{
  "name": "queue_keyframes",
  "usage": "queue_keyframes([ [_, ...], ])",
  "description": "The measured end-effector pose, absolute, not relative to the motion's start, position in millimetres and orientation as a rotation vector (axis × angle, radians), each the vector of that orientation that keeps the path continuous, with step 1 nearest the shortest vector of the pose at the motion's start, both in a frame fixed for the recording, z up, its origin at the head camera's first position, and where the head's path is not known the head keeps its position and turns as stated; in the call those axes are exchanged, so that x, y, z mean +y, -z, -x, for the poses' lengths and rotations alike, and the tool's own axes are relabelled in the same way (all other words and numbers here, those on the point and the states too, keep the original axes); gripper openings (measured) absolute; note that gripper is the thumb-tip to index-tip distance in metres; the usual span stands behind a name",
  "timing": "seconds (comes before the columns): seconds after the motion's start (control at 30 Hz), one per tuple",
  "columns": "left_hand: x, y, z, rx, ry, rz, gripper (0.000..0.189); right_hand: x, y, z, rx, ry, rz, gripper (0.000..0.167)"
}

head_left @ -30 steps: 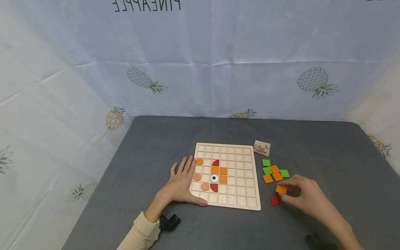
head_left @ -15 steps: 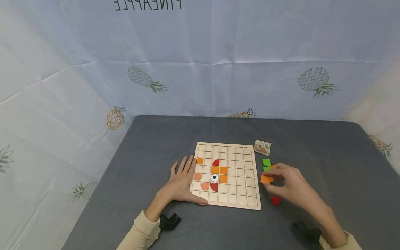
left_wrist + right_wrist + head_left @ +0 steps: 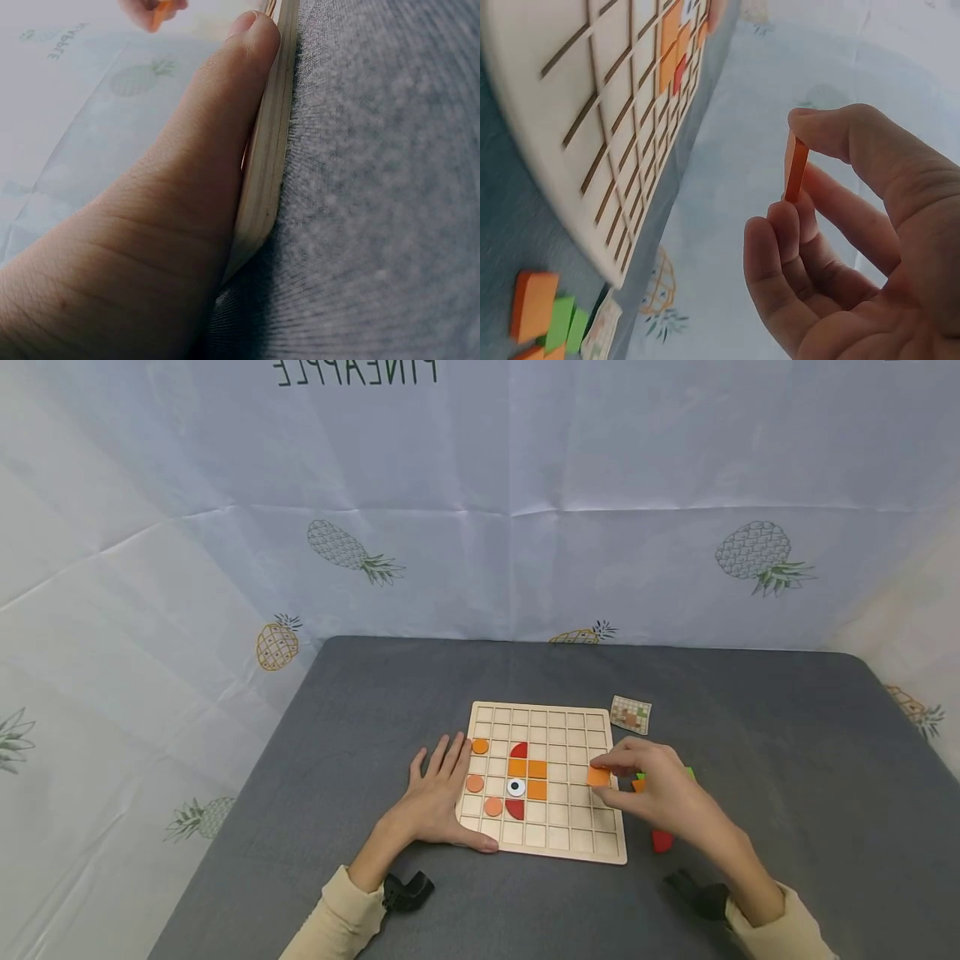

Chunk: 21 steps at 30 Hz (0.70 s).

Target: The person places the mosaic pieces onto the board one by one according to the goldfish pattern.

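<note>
my right hand [image 3: 663, 787] pinches an orange square [image 3: 597, 776] by its edges, in the air over the right side of the board [image 3: 557, 837]. my left hand [image 3: 437, 800] lies with fingers spread along the board's left edge, thumb at the near edge — good for stopping any slide. i'd lower the square level, line its sides up with a cell, and release only once flush — tilted, it could catch. the counter [image 3: 390, 689] is dark grey; behind hangs a pale sheet [image 3: 562, 452] printed with pineapples.
</note>
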<state>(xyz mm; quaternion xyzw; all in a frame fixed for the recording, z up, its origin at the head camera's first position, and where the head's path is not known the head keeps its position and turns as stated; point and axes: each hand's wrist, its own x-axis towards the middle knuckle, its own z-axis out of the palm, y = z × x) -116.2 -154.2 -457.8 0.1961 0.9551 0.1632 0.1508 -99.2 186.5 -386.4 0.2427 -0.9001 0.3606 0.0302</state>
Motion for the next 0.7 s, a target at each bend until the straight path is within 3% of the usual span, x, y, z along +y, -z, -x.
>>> queue_keyframes([
  [0.37, -152.7, 457.3, 116.1, 2.738, -0.466, -0.561, 0.157, 159.1, 380.0, 106.6, -2.752, -1.217, -0.88, 0.027],
  [0.7, -152.8, 458.4, 115.9, 2.742, -0.45, -0.554, 0.156, 140.9, 397.0, 107.6, -2.764, -1.214, -1.013, 0.028],
])
